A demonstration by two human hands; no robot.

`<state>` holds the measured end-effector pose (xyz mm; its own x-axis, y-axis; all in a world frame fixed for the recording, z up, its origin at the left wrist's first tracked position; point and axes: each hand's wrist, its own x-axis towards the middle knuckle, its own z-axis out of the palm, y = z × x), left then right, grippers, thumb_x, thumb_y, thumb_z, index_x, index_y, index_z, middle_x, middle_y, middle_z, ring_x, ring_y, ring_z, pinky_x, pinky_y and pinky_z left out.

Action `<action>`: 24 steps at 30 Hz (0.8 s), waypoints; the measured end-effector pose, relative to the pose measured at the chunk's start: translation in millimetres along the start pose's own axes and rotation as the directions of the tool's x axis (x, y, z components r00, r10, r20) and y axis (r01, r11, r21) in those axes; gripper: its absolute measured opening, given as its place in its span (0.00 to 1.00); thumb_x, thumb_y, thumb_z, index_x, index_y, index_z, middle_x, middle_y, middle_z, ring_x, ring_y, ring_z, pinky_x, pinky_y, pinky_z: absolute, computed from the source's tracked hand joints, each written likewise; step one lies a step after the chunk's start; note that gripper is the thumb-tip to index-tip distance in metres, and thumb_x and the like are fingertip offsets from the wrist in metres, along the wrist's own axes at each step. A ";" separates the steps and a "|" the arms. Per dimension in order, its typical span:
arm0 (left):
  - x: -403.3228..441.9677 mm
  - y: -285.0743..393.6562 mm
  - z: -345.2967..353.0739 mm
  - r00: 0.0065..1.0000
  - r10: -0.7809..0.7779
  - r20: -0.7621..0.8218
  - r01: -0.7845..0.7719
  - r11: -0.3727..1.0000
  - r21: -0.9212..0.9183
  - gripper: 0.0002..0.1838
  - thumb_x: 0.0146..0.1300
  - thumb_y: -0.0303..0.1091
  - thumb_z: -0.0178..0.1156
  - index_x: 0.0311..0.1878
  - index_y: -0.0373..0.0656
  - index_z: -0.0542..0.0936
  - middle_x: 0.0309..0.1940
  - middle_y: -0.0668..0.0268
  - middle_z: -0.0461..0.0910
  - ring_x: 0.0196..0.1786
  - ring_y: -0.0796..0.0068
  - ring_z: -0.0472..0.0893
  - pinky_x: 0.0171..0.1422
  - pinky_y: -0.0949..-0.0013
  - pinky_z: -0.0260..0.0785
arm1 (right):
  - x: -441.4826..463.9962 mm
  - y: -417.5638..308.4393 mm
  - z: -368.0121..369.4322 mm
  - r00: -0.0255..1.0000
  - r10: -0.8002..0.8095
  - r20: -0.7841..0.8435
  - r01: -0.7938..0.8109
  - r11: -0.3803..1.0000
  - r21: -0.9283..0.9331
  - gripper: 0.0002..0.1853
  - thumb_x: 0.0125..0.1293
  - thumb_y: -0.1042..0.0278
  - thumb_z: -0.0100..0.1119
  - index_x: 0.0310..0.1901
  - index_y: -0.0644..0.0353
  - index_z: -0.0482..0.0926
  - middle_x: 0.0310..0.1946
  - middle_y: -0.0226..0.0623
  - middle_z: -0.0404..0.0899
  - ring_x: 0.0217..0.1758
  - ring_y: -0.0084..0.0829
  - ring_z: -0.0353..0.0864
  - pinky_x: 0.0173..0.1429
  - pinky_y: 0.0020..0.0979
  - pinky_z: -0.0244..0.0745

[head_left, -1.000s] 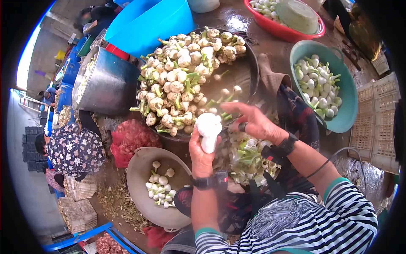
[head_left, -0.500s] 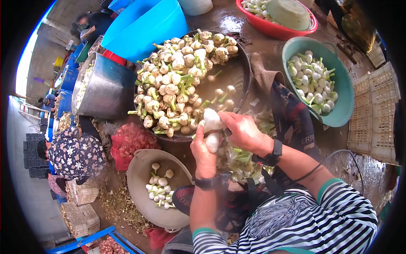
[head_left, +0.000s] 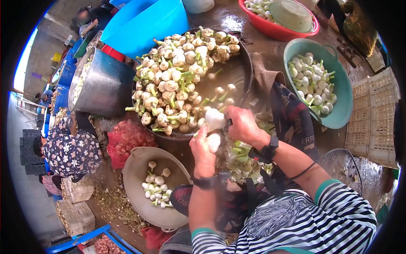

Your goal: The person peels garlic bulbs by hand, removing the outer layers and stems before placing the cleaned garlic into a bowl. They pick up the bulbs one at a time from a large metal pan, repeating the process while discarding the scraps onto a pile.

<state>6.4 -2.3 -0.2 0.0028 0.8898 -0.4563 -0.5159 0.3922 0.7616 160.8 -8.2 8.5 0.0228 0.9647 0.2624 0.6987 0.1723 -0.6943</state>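
Note:
White peeled garlic bulbs [head_left: 215, 119] are in my left hand [head_left: 203, 153], its fingers wrapped round them, one bulb above the other. My right hand [head_left: 244, 126] is closed beside the upper bulb, touching its right side. A small dark tool shows between its fingers, mostly hidden. Just beyond my hands, a wide dark basin [head_left: 248, 63] holds a heap of unpeeled garlic [head_left: 171, 84] and some water. Peelings and leaves [head_left: 243, 163] lie below my right hand. To the lower left, a grey basin [head_left: 137, 194] has several white bulbs [head_left: 158, 186] in it.
A green basin [head_left: 344, 95] of peeled garlic and a red basin [head_left: 277, 31] stand at right. At left are a metal pot [head_left: 108, 84], a red net sack [head_left: 127, 139] and a person in a flowered top [head_left: 72, 148]. A blue tub [head_left: 148, 25] stands behind; crates [head_left: 372, 118] are far right.
My right hand has come in from the open pose to close beside the upper bulb. My left hand still holds the bulbs, now slightly apart and tilted.

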 end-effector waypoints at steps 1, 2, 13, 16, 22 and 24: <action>5.2 -3.1 -5.2 0.998 -0.064 0.020 0.065 0.996 -0.055 0.16 0.63 0.34 0.57 0.46 0.28 0.77 0.37 0.57 0.80 0.35 0.67 0.81 0.35 0.66 0.77 | 2.7 6.4 2.0 0.998 0.058 0.013 -0.058 0.998 0.023 0.12 0.50 0.73 0.58 0.38 0.65 0.74 0.31 0.51 0.79 0.30 0.47 0.80 0.37 0.44 0.74; 13.6 -8.5 -13.1 0.991 -0.128 0.045 0.132 0.985 -0.107 0.16 0.62 0.36 0.57 0.46 0.32 0.76 0.35 0.58 0.81 0.34 0.65 0.82 0.32 0.63 0.78 | 5.4 16.1 6.4 0.993 0.117 0.025 -0.118 0.992 0.045 0.12 0.51 0.74 0.56 0.39 0.66 0.74 0.31 0.50 0.79 0.30 0.46 0.80 0.36 0.43 0.74; 9.2 -0.6 -11.9 0.974 -0.228 -0.001 0.224 0.960 -0.168 0.18 0.63 0.45 0.57 0.50 0.45 0.76 0.37 0.65 0.81 0.35 0.68 0.82 0.30 0.63 0.77 | -8.8 3.1 -18.6 0.998 -0.030 0.053 0.009 0.938 0.346 0.19 0.58 0.69 0.64 0.52 0.60 0.75 0.34 0.39 0.81 0.36 0.37 0.81 0.40 0.34 0.75; 0.6 -5.4 5.7 0.995 -0.073 -0.064 0.070 0.996 -0.048 0.17 0.64 0.40 0.57 0.48 0.37 0.76 0.37 0.60 0.80 0.35 0.67 0.82 0.30 0.62 0.77 | -12.2 -3.9 -10.2 0.996 -0.085 -0.015 0.086 0.994 0.070 0.16 0.50 0.77 0.61 0.44 0.60 0.77 0.31 0.42 0.80 0.34 0.46 0.79 0.37 0.38 0.75; 2.0 -13.1 3.0 0.984 0.154 -0.086 -0.141 0.981 0.135 0.14 0.64 0.31 0.56 0.44 0.28 0.76 0.36 0.57 0.80 0.32 0.66 0.81 0.30 0.65 0.77 | -10.2 -5.0 -0.3 1.000 -0.015 0.019 0.017 0.991 -0.134 0.17 0.40 0.79 0.56 0.37 0.60 0.76 0.29 0.39 0.79 0.33 0.45 0.79 0.35 0.43 0.73; 1.3 -8.9 3.6 0.994 0.094 -0.047 -0.088 0.990 0.110 0.14 0.63 0.32 0.56 0.45 0.28 0.76 0.36 0.57 0.80 0.32 0.66 0.81 0.30 0.65 0.77 | -4.6 -7.9 -5.2 0.999 0.003 0.044 0.006 0.981 -0.194 0.15 0.41 0.77 0.56 0.35 0.59 0.76 0.29 0.40 0.79 0.34 0.45 0.79 0.36 0.43 0.73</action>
<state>14.0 -3.8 -5.9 -0.0860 0.9106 -0.4043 -0.4168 0.3357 0.8447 158.9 -15.0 16.2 -0.0070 0.9730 0.2307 0.8241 0.1363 -0.5498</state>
